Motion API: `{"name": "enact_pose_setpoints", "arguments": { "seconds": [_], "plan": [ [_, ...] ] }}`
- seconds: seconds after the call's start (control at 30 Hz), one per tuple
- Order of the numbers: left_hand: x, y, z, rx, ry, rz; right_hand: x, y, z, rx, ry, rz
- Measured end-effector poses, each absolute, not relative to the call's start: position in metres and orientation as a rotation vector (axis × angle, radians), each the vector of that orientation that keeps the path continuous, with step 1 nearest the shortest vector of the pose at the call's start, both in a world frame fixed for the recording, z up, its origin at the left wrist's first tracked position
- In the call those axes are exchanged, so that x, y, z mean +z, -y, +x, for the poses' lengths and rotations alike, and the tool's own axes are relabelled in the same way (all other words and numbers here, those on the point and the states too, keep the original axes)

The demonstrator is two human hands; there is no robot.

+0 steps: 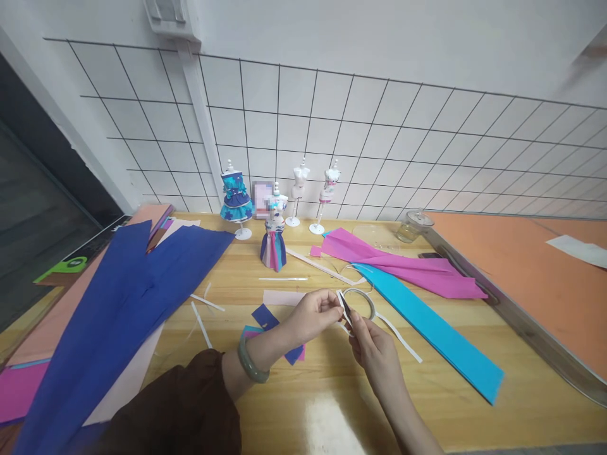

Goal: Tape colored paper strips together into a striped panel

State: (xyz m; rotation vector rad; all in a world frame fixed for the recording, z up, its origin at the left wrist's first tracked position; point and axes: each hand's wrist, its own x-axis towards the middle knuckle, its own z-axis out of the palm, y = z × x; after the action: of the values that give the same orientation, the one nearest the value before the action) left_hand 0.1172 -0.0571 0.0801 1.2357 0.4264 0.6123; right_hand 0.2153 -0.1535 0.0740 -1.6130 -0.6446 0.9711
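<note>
A small dark-and-white strip is held just left of the tape roll, above the worktop. The left hand has its fingertips closed on it; the right hand pinches its near end. Right of the roll lies a cyan sheet; behind and right, a magenta sheet. A skirted mannequin stands behind and left of the roll, a navy sheet far left.

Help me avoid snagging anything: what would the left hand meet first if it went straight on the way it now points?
Past the dark-and-white piece it holds, the left hand would probably meet the ring-shaped roll first; depth is unclear, so it might pass above it.
</note>
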Motion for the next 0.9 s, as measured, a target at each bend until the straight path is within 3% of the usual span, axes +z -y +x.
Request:
{"name": "enact_pose_setpoints", "arguments": {
  "seconds": [0.67, 0.9],
  "plan": [
    [0.082, 0.063, 0.114, 0.633, -0.412, 1.338, 0.078, 0.156, 0.214, 0.944, 0.663, -1.57],
    [0.088, 0.07, 0.106, 0.671, -0.453, 1.753, 0.08, 0.155, 0.226, 0.939, 0.594, -1.541]
  ]
}}
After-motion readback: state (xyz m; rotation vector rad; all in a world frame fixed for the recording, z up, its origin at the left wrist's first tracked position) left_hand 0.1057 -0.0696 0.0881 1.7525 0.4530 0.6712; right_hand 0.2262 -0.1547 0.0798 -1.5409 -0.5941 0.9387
